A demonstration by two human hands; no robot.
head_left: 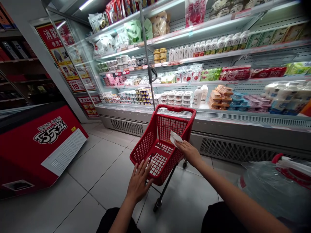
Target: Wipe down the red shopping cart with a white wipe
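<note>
A red plastic shopping cart with grid walls stands on the floor in front of me, its black wheels showing below. My right hand holds a white tissue at the cart's right side wall, near the top rim. My left hand is at the cart's near edge, fingers stretched out and holding nothing. Whether its fingertips touch the rim I cannot tell. The inside of the cart shows only its grid floor.
An open refrigerated shelf with dairy goods runs behind the cart, with a glass door and handle. A red chest freezer stands at left. At lower right is a large clear plastic container with a red top. Grey floor tiles lie between.
</note>
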